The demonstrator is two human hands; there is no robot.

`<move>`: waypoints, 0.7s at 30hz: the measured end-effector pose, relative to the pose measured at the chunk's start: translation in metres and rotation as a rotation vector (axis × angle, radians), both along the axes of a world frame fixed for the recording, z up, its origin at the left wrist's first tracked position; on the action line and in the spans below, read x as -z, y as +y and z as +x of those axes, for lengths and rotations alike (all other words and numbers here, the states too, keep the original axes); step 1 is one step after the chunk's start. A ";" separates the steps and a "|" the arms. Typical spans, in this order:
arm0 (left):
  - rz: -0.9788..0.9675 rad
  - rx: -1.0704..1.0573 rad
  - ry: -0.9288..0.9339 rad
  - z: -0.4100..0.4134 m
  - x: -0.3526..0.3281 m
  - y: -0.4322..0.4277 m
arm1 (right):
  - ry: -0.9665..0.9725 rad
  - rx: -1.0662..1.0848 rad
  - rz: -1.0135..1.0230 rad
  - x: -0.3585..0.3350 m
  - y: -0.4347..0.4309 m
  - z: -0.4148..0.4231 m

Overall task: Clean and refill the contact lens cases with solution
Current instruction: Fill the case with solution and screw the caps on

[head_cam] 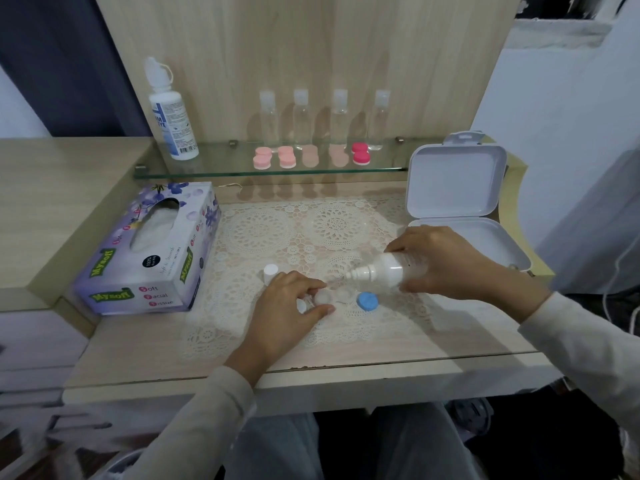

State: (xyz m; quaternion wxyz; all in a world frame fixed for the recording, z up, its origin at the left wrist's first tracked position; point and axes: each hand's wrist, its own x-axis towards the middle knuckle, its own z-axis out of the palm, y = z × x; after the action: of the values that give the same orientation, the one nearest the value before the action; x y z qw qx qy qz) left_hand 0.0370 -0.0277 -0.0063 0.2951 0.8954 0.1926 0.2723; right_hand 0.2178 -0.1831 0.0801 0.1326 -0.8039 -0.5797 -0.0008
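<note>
The surface [346,362] is spread across mid-frame. A tissue box [149,251] is set at centre left and an open white box [453,181] at upper right. A tilted small bottle [391,268] is gripped by the right hand [450,265] in curled fingers. At centre, near the nozzle, the clear lens case [334,296] is pinched by the left hand [287,306]. A blue cap [367,301] is laid just beside it.

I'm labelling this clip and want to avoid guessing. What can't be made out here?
All in the head view:
1. Whether liquid leaves the nozzle of the small bottle: too fine, blurred.
2. Fill level in the lens case: the left hand covers part of it.
3. Inside the base of the white box: the right hand covers part of it.
4. Label print on the large solution bottle: too small.
</note>
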 end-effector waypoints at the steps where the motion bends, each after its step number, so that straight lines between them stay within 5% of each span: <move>1: -0.005 0.005 0.002 0.000 0.000 0.000 | 0.083 0.030 0.020 0.000 -0.002 -0.001; 8: -0.024 -0.042 -0.111 -0.002 -0.003 -0.003 | 0.552 0.175 0.362 0.015 -0.005 -0.013; 15: 0.001 -0.121 -0.253 -0.004 -0.024 0.007 | 0.587 0.226 0.539 0.034 0.007 -0.019; 21: 0.031 -0.259 0.025 -0.010 -0.021 0.037 | 0.674 0.241 0.620 0.046 0.007 -0.023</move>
State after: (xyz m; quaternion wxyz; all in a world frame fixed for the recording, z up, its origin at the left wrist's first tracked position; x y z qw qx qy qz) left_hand 0.0269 0.0095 0.0143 0.2412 0.8708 0.3059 0.2999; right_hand 0.1949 -0.1766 0.0337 0.5460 -0.7434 -0.3794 0.0720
